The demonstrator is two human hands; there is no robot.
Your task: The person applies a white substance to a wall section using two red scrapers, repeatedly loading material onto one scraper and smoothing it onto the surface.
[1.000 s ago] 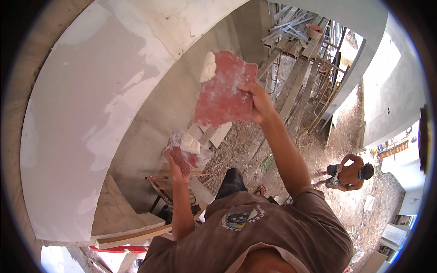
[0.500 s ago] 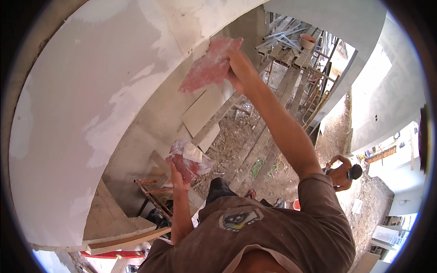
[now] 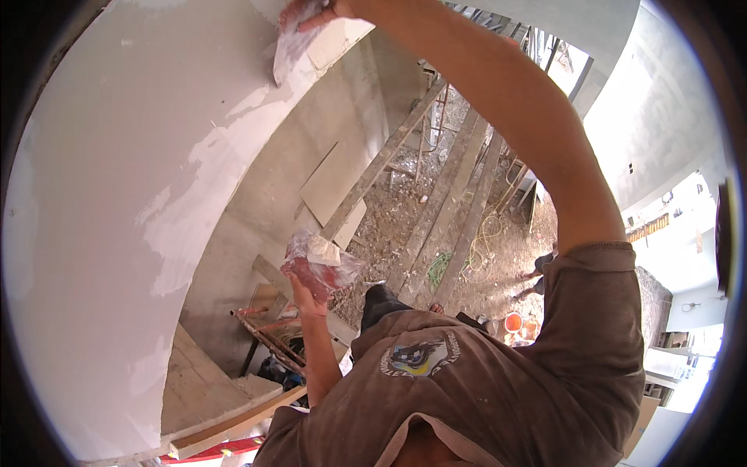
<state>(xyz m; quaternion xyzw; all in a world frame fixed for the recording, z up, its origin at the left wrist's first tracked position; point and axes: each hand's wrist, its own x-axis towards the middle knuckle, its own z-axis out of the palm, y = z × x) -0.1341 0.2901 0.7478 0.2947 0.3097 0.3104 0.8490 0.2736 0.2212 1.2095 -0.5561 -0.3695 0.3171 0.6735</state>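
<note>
My left hand (image 3: 306, 296) grips a red, white-smeared plastic spreader (image 3: 328, 282) from below, with a lump of cream-coloured putty (image 3: 322, 251) on it. At the top of the picture my right hand (image 3: 333, 9) is closed on a second red plastic spreader (image 3: 286, 48), coated with white and tilted against the wall's surface. That curved wall (image 3: 93, 194) is pale grey, with whiter smeared patches along its right edge. Part of the right hand is cut off by the frame's upper border.
Long wooden planks (image 3: 443, 210) run over a rubble-strewn floor (image 3: 389, 206). A loose board (image 3: 331, 183) leans at the lower wall. Below the left side lies a timber ledge (image 3: 233, 420). An orange bucket (image 3: 513, 321) stands near my body, and a green cord (image 3: 439, 269) lies on the floor.
My right arm has reached up and left, bringing its spreader from mid-air to the wall. The left hand keeps its spreader and putty at nearly the same place. The view has shifted slightly.
</note>
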